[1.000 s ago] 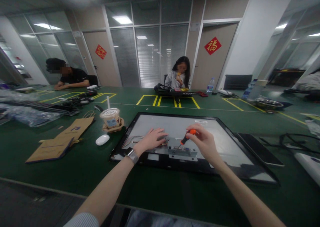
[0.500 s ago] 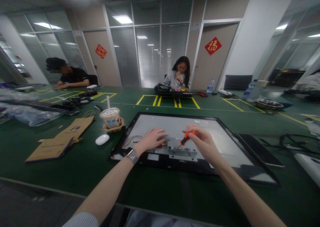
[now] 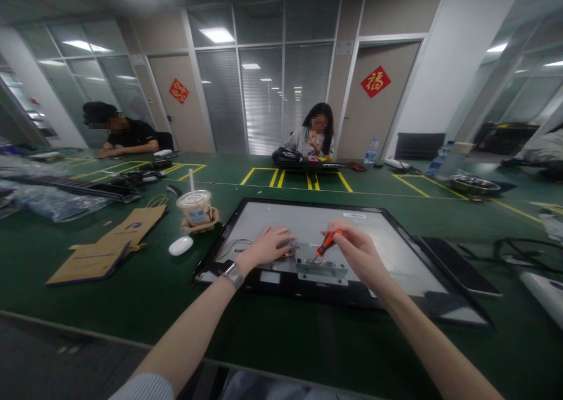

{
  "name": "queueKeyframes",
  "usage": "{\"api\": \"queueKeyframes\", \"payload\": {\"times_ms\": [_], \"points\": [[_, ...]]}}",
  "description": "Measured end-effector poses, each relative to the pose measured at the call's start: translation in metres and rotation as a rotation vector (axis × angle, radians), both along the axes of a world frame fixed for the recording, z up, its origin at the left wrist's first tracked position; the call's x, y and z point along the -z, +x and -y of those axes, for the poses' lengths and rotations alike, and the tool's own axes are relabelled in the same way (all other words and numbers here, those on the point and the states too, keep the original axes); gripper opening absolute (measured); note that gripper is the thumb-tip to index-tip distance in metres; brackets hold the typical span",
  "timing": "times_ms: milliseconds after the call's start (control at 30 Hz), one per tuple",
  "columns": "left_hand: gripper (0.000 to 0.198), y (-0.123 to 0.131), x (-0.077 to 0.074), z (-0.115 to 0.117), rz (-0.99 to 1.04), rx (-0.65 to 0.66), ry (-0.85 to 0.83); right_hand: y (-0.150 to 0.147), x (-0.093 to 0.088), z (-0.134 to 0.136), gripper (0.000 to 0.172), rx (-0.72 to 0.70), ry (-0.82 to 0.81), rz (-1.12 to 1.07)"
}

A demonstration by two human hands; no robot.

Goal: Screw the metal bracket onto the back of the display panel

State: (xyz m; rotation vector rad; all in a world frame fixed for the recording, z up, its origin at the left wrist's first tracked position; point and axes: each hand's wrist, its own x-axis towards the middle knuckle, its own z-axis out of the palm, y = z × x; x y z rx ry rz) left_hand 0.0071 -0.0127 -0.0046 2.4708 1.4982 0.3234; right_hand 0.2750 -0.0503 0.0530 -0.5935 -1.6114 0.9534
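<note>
A flat monitor panel (image 3: 387, 230) with a black frame lies on the green table, its pale metal back facing up. Near its front edge stands a metal bracket (image 3: 323, 271) with connectors on it. In my right hand (image 3: 358, 247) is an orange and black screwdriver (image 3: 328, 244), tilted, its tip down at the bracket's connectors. Whether the tip sits in a screw is too small to tell. My left hand (image 3: 270, 246) lies with fingers spread on the panel, just left of the bracket, beside some thin wires (image 3: 231, 248).
Left of the panel are a drink cup (image 3: 194, 207) in a cardboard holder, a white mouse (image 3: 180, 246) and brown paper bags (image 3: 109, 244). A dark tablet-like slab (image 3: 457, 265) lies at the right. Two people (image 3: 313, 133) sit across the table; another is partly visible at far right.
Both hands stay nearly in place. The screwdriver has shifted very slightly, its tip a little to the left; the view has moved a touch.
</note>
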Motion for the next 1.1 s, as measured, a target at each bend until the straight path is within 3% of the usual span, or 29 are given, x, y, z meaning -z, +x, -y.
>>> {"api": "queueKeyframes", "payload": {"times_ms": [267,633,867,1100], "points": [[0.043,0.0011,-0.0020,0.0022,0.014,-0.004,0.001,0.0034,-0.0003,0.0002,0.030,-0.036,-0.008,0.035],[0.044,0.0006,0.0004,-0.0010,0.005,-0.001,-0.009,-0.0024,-0.0022,0.0002,0.021,0.178,0.130,0.005],[0.044,0.0006,0.0005,-0.0003,0.002,-0.001,0.001,-0.0016,0.0023,0.0048,0.033,0.037,0.042,0.060],[0.045,0.0008,0.0009,-0.0001,0.008,-0.006,-0.006,-0.0010,0.0060,-0.0043,0.029,0.190,0.111,0.093]]}}
